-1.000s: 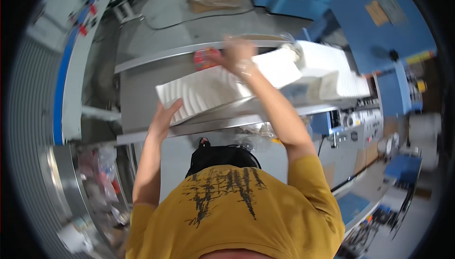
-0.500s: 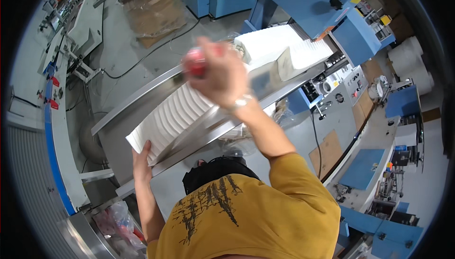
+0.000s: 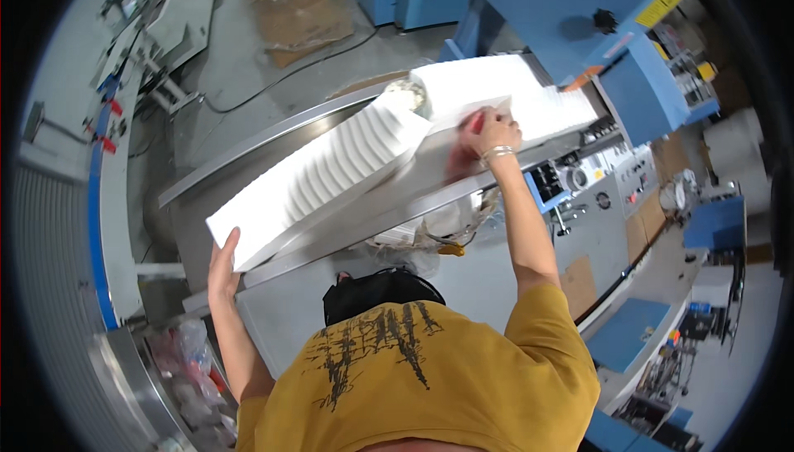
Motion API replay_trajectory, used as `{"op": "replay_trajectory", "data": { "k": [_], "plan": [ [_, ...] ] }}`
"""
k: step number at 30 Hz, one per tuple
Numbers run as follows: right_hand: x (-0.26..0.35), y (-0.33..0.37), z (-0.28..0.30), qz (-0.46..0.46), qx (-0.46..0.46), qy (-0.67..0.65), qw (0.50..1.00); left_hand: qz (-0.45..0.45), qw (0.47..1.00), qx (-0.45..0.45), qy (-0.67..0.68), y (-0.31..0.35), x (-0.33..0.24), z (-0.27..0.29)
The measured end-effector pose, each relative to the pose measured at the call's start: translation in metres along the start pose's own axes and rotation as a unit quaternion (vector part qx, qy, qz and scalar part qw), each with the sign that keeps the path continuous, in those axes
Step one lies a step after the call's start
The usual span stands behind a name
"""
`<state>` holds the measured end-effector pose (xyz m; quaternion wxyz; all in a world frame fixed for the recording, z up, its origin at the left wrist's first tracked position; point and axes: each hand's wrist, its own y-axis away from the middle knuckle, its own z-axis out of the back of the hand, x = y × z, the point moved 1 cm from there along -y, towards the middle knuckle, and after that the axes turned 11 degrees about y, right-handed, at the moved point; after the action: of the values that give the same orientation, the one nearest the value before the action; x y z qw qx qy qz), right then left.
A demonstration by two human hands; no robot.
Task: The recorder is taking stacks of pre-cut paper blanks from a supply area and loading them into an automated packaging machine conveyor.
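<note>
A long row of thin white sheets [image 3: 318,167], its top rippled into ridges, lies slantwise along a metal trough [image 3: 413,172]. My left hand [image 3: 223,266] is closed at its near-left end, thumb up against the end face and the other fingers partly hidden. My right hand [image 3: 498,133] grips a small red object [image 3: 475,122], mostly covered by the fingers, so its kind is unclear. That hand is low over the trough, close to the corner of a second white stack [image 3: 471,84] at the trough's far right. A red reflection shows on the metal below it.
A blue machine [image 3: 571,5] stands over the trough's far right end. Beyond the trough is a plastic-lined cardboard box [image 3: 298,9]. Bagged material [image 3: 447,224] lies below the near rail. A bin with plastic bags [image 3: 194,361] stands at lower left.
My right hand has swung right and down with the red object, from above the white row to beside the second stack. My left hand has shifted slightly left, with the row's end.
</note>
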<state>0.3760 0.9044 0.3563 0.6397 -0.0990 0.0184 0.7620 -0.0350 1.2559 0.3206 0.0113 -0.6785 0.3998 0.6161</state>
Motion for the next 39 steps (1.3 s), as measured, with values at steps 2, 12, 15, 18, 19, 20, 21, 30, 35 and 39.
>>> {"op": "replay_trajectory", "data": {
  "k": [2,12,15,18,19,20,21,30,35,39],
  "plan": [
    [0.006,-0.001,0.015,0.100,-0.086,-0.026,0.991,-0.010,1.000,-0.001,0.005,-0.004,0.003,0.000],
    [0.083,-0.011,0.024,0.232,0.073,-0.304,0.921,0.002,0.999,0.033,0.010,0.009,-0.011,-0.017],
    [0.095,-0.004,0.033,0.243,-0.026,-0.191,0.951,0.006,0.999,0.042,-0.001,0.005,-0.010,-0.008],
    [0.106,-0.008,0.031,0.337,-0.091,-0.071,0.934,0.029,0.998,0.052,0.002,0.008,-0.013,-0.005],
    [0.108,-0.011,0.031,0.336,-0.092,-0.067,0.935,0.025,0.998,0.049,-0.003,0.011,-0.016,-0.007],
    [0.110,-0.013,0.032,0.330,-0.015,-0.090,0.939,0.021,0.999,0.047,-0.008,0.012,-0.016,-0.009],
    [0.115,-0.011,0.035,0.326,0.063,-0.115,0.936,0.022,0.999,0.046,-0.006,0.012,-0.015,-0.008],
    [0.125,0.011,0.017,0.302,0.228,-0.214,0.901,0.008,0.996,0.063,-0.061,0.002,-0.024,0.003],
    [0.123,0.028,0.010,0.154,0.457,-0.408,0.775,0.080,0.994,0.063,0.026,-0.015,-0.043,0.060],
    [0.134,0.031,-0.043,0.090,0.472,-0.502,0.719,0.105,0.993,0.043,-0.044,-0.028,-0.043,0.067]
  ]
}}
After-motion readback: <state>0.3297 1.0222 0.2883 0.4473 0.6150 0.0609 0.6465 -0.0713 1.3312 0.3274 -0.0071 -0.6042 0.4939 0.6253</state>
